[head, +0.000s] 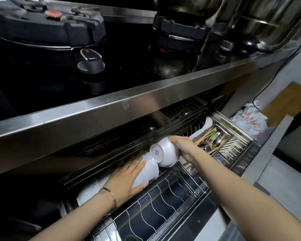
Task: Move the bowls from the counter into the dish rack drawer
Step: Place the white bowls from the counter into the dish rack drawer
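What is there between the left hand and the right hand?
Two white bowls that touch: the lower bowl at the left hand, the upper bowl in the right hand. The head view shows this.

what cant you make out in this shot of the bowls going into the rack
Head view only:
- Blue mark on the upper bowl: too small to read.
- Lower bowl: left hand covers much of it; one bowl or a stack, unclear.
- Back of the dish rack drawer: hidden under the counter edge, dark.
- Cutlery beside the right hand: too small to count.
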